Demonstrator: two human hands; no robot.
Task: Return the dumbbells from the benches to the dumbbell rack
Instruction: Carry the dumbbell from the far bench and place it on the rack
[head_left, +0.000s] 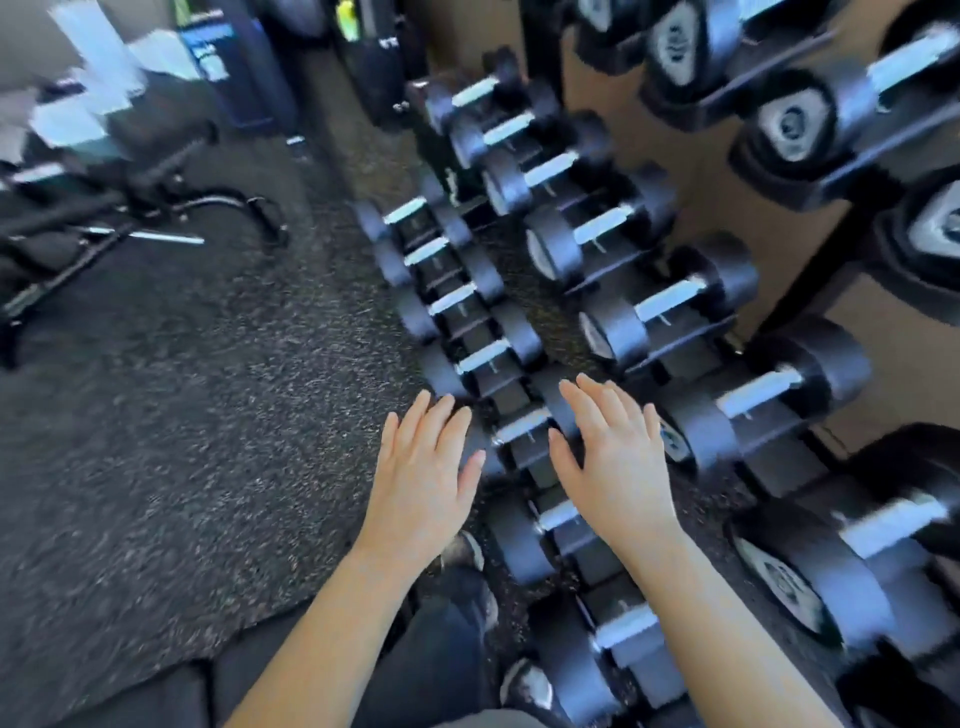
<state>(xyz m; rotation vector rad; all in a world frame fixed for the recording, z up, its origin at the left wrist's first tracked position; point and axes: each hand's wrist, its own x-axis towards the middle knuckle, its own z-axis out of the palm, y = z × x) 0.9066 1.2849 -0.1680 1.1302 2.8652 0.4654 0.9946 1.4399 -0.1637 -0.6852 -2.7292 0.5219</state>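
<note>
A three-tier dumbbell rack (841, 171) fills the right half of the head view, its rows holding several black dumbbells with silver handles. On the lowest row, one small dumbbell (522, 428) sits in its cradle right between my two hands. My left hand (423, 483) hovers just left of it, palm down, fingers spread, holding nothing. My right hand (615, 457) hovers just right of it, also flat with fingers apart and empty. Neither hand grips the dumbbell; the picture is blurred by motion.
A black adjustable bench (130, 171) stands at the far left on the speckled rubber floor (208, 415). A dark blue bin (234, 62) stands near the back wall. My legs and shoes (467, 561) are at the bottom, close to the rack's lowest row.
</note>
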